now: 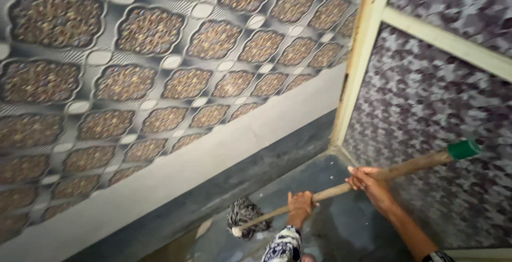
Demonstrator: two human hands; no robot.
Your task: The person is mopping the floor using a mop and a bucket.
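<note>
A mop with a long wooden handle [416, 165] runs from upper right down to lower left. Its handle ends in a green cap [464, 149]. The grey stringy mop head [242, 215] rests on the dark wet floor [320, 182] close to the wall base. My left hand [300, 205] grips the handle low down, nearer the mop head. Higher up the same handle, my right hand [368, 181] is closed around it. A patterned sleeve [282, 245] covers my left forearm.
A wall with brown and grey patterned tiles [160, 75] fills the left, with a pale band [213, 155] along its base. At right stands a door or panel with purple-grey patterned covering [437, 96] and a pale wooden frame [362, 54], meeting the wall at a corner.
</note>
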